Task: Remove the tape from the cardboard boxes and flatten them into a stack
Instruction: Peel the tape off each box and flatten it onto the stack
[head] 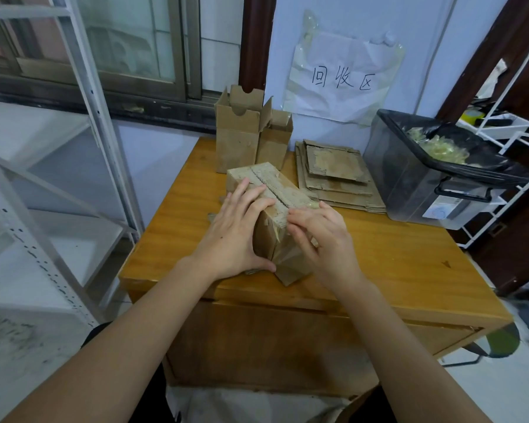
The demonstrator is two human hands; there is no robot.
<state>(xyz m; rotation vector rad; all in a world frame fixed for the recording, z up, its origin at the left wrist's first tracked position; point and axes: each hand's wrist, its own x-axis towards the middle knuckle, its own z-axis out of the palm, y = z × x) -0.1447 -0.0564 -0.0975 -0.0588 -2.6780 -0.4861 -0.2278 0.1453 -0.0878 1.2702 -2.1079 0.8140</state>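
Both hands are on the brown taped cardboard box, which lies on its side near the middle of the yellow-brown wooden table. From my remote view, my left hand presses the left side of this box with spread, nearly straight fingers, and its thumb lies at the lower front edge. My right hand has curled fingers at the near top corner of the box, on the pale strip of tape that runs along the top seam. I cannot tell surely if these fingers pinch the tape or only touch it.

Now the other things, all placed relative to the taped box. Far to the right of it, at the table edge, stands a grey plastic bin with a black bag liner, and crumpled yellowish tape pieces lie inside. Behind the box, two open brown cartons stand upright, touching each other. Just to the right of the box lies a low stack of flattened brown cardboard sheets. Behind and above it, on the blue wall, a white paper sign with handwritten characters is fixed.
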